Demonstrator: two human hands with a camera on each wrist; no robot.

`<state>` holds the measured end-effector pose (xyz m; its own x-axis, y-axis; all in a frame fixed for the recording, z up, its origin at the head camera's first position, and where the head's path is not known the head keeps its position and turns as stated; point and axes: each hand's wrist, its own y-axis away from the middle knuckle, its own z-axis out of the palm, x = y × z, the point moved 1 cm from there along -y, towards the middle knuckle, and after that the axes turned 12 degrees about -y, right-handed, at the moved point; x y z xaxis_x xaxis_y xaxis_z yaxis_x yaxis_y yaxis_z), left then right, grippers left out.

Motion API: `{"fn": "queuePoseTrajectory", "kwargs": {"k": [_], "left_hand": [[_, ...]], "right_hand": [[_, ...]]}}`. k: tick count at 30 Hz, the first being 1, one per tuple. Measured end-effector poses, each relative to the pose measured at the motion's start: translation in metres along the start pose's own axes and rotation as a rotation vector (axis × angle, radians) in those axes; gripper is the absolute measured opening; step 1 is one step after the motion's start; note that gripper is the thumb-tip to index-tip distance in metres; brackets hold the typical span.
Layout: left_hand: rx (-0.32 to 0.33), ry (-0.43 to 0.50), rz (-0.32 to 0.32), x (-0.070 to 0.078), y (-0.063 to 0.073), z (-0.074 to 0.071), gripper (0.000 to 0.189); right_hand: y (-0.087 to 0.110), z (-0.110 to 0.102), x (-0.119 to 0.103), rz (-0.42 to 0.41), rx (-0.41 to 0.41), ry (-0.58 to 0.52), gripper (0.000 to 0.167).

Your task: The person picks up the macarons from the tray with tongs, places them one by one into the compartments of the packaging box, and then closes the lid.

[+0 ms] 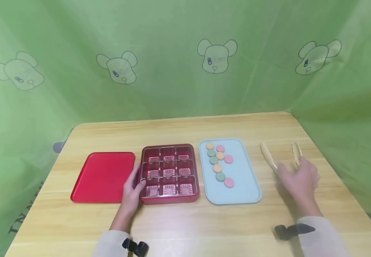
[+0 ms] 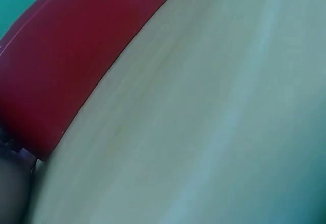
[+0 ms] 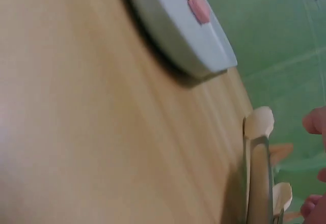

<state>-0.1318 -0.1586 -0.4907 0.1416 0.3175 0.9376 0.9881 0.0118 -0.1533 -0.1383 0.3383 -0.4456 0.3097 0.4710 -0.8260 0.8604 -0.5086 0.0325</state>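
Observation:
A square dark-red box (image 1: 169, 200) with a divided insert of several compartments stands at the middle of the table. My left hand (image 1: 130, 192) holds its left side, thumb over the rim and fingers along the wall; the left wrist view shows the box's red side (image 2: 61, 56) close up. On the right lie cream-tipped tongs (image 1: 268, 157), arms spread apart. My right hand (image 1: 301, 178) is over their near part, and in the right wrist view its fingers (image 3: 316, 121) are apart from the tongs (image 3: 259, 124), with nothing gripped.
A light-blue tray (image 1: 237, 194) between box and tongs bears several yellow, green and pink round pieces (image 1: 229, 182). Left of the box lies a flat red lid (image 1: 105, 178). Green curtain (image 1: 172, 89) with bear-head prints hangs behind and beside the wooden table (image 1: 179, 228).

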Motion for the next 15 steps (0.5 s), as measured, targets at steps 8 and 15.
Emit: {"fn": "queuePoseTrajectory", "kwargs": {"k": [8, 15], "left_hand": [[0.041, -0.03, -0.016, -0.003, 0.006, 0.0, 0.058], [0.05, -0.028, -0.022, -0.005, 0.006, 0.002, 0.056]], "right_hand": [[0.008, -0.008, 0.015, 0.111, 0.005, 0.015, 0.107], [0.011, -0.009, 0.024, 0.217, -0.061, 0.118, 0.124]]}}
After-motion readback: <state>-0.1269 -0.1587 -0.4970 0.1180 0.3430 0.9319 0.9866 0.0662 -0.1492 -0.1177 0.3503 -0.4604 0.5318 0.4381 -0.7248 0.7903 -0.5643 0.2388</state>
